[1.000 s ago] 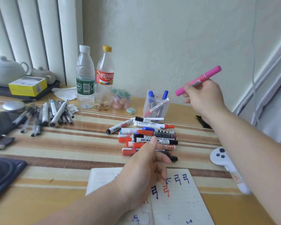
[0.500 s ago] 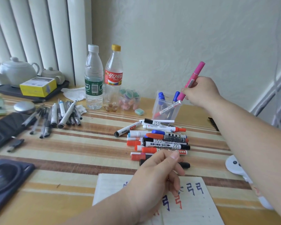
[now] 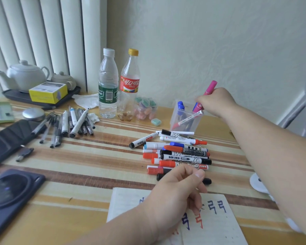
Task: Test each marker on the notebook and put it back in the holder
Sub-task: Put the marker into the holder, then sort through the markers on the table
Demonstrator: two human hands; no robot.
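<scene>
Two plastic bottles: one water bottle (image 3: 107, 89) and one cola bottle (image 3: 130, 85). Two white teapots, a big teapot (image 3: 26, 76) and a small teapot (image 3: 64, 80), on one dark tray (image 3: 12, 96) with one yellow box (image 3: 48, 92). One clear holder (image 3: 185, 121) with three markers in it — two blue-capped, one white. One pink marker (image 3: 210, 87). The pile of markers (image 3: 178, 152) holds about a dozen — they overlap too much for an exact count. The loose pens (image 3: 69, 124) on the left number roughly ten. One notebook (image 3: 210, 227), one small jar (image 3: 145, 108), one small green case (image 3: 156, 122), one round metal tin (image 3: 34, 114), one dark folded cover (image 3: 5, 138).
</scene>
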